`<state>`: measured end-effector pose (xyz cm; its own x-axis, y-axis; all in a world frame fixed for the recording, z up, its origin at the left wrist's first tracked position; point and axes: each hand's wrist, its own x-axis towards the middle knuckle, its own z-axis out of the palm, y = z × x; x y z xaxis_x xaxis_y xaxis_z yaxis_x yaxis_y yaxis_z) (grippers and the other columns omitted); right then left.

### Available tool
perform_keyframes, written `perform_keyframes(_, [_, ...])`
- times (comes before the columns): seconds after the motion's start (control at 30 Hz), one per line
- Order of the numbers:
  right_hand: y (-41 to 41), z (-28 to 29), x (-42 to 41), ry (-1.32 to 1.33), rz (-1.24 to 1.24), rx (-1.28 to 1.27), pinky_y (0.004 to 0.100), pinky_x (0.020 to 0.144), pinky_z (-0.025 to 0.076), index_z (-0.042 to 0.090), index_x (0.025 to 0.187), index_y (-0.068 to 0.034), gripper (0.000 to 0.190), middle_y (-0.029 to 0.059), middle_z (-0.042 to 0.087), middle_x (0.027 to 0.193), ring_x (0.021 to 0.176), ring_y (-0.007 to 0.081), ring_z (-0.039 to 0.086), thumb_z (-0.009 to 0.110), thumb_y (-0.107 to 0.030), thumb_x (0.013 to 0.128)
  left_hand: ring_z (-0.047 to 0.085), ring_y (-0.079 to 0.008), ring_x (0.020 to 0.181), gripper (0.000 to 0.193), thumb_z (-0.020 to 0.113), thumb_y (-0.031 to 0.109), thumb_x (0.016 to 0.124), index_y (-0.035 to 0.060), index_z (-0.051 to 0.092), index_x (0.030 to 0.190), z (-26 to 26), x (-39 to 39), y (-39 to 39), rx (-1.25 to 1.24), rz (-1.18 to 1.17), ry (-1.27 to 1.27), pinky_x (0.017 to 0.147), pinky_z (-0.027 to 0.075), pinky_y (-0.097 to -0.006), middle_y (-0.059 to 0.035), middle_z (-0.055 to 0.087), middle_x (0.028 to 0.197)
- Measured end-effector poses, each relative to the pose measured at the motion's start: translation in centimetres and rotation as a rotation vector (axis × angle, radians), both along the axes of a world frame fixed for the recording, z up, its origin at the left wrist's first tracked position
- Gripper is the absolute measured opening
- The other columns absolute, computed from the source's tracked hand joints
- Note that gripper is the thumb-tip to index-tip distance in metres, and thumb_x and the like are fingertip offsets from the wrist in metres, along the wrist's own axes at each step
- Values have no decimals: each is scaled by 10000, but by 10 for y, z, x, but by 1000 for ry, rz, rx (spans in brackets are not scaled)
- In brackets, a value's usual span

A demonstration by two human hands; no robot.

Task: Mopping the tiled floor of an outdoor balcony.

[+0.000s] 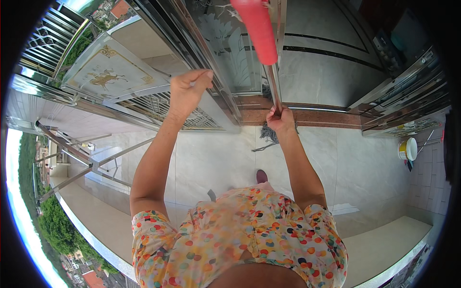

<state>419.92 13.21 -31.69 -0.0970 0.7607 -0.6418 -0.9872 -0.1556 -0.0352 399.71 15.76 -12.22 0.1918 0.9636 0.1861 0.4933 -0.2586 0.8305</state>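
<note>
My right hand (281,118) grips the metal pole of a string mop (272,81). The mop's red plastic end sleeve (262,36) rises toward the camera, with some white frayed strands near its top. Its grey yarn head (269,132) lies by the door sill, partly hidden behind my hand and wrist. My left hand (189,91) is raised beside the polished metal door frame, fingers curled in against the thumb. Nothing shows in it, and whether it touches the frame is unclear.
A glossy reddish-brown stone sill (324,118) crosses the doorway. On the left stand a door leaf with a decorated panel (108,77) and a folding metal rack (94,165). A white bucket (407,149) sits at right. Low parapet walls (389,241) edge the tiled floor (216,154).
</note>
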Motion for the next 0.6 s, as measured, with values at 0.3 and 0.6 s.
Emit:
perform_keyframes(0.3, [-81,-39,-118,152,413,-227,327,502,456,328,921,-12,296,149,425,808,609,225,469,481,-68,675,449,-179,474,248,488,307,761,74,404,752,61,-67,-148,128,-274,-825,541,374,-360,-57,441,561])
perform_keyframes(0.6, [-111,-157,-168,-336,386,-601,315,429,376,447,801,7,122,143,479,744,626,226,489,409,-7,686,353,-137,334,206,470,160,710,81,368,549,32,-127,-240,116,163,-942,437,332,-305,-35,368,400])
